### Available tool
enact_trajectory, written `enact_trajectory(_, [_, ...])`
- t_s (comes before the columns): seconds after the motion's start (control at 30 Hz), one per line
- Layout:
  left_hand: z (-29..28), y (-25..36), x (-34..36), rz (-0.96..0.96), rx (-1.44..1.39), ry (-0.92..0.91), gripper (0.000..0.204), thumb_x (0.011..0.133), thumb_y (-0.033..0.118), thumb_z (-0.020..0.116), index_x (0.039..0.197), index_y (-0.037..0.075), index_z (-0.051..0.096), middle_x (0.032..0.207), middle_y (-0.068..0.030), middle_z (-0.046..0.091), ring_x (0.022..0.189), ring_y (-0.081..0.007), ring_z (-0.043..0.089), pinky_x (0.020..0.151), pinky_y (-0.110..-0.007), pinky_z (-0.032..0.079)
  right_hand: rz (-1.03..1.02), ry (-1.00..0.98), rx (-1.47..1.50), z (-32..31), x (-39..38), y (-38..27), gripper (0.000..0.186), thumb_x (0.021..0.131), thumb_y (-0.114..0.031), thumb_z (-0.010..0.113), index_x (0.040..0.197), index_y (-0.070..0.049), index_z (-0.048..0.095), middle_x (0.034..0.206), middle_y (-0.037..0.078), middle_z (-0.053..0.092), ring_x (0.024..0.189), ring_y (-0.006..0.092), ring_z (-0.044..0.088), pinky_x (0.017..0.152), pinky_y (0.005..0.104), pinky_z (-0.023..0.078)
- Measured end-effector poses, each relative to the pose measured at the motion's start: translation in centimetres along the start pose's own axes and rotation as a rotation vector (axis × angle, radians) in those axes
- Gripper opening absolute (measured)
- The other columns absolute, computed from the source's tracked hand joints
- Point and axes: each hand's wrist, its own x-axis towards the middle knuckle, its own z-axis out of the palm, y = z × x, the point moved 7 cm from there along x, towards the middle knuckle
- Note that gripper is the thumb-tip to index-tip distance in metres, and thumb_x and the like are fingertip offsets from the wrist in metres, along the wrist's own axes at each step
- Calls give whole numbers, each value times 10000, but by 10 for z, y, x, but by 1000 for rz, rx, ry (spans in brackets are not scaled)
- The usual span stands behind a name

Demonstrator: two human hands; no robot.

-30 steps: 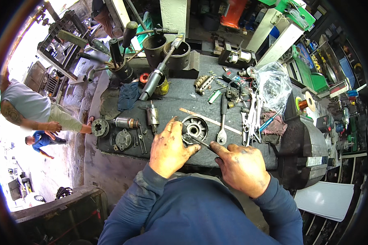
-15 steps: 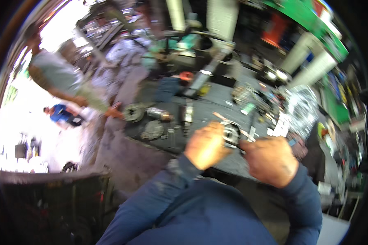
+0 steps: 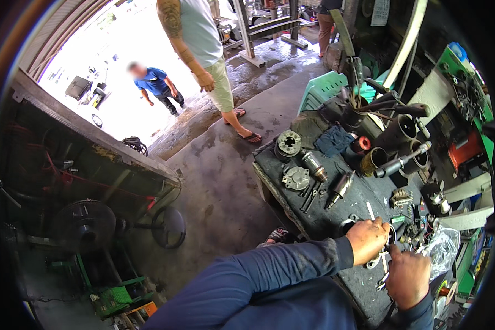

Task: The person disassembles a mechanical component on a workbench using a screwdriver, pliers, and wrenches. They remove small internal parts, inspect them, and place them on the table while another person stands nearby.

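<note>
My left hand [image 3: 367, 240] grips the round metal housing [image 3: 391, 235] on the dark bench [image 3: 286, 203], largely covering it. My right hand [image 3: 407, 276] is curled at the housing's right side around a slim dark tool, mostly hidden by my fingers. Nearby lie a cylindrical metal part [image 3: 342, 187], an armature [image 3: 313, 166], a flanged plate [image 3: 295, 178], small wrenches [image 3: 310, 196] and a clear plastic bag [image 3: 443, 250].
Metal cans holding tools [image 3: 399, 132], a blue rag [image 3: 331, 144] and teal plastic [image 3: 319, 88] stand toward the back. People [image 3: 201, 49] [image 3: 158, 82] [image 3: 324, 30] are beyond the bench. A dark machine frame [image 3: 88, 225] fills the left.
My view has swung left, so the bench and both hands appear lower right and more doorway and floor show. My hands stay at the housing. The co-worker in blue has risen more upright.
</note>
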Motion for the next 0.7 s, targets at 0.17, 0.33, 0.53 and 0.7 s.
enact_trajectory(0.17, [2, -2, 0, 37, -59, 33, 532, 752, 120, 821, 1185, -61, 570, 1077, -272, 710, 900, -416, 777, 788, -469, 646, 238, 0, 171, 29, -19, -1, 455, 907, -130, 729, 1357, -74, 705, 892, 191, 753, 825, 387, 748, 793, 502, 562])
enact_trajectory(0.33, [4, 0, -3, 34, -88, -27, 723, 704, 193, 918, 1252, -54, 517, 1177, -305, 681, 917, -419, 765, 791, -472, 636, 104, 101, 330, 8, -38, 35, 408, 1008, -152, 668, 1407, -96, 728, 1037, 224, 789, 888, 403, 759, 800, 471, 602])
enact_trajectory(0.53, [4, 1, -3, 66, -52, -43, 735, 709, 215, 930, 1256, -49, 516, 1200, -299, 666, 928, -429, 755, 804, -474, 631, 211, -52, 429, 28, -46, 46, 401, 1015, -281, 693, 1381, -125, 743, 1012, 257, 780, 914, 453, 756, 829, 525, 597])
enact_trajectory(0.7, [4, 2, -4, 58, -51, -17, 739, 708, 234, 947, 1252, -42, 529, 1229, -293, 663, 979, -428, 748, 843, -469, 627, 179, -49, 399, 43, -50, 30, 372, 1023, -377, 693, 1288, -131, 781, 925, 248, 774, 857, 443, 757, 780, 535, 597])
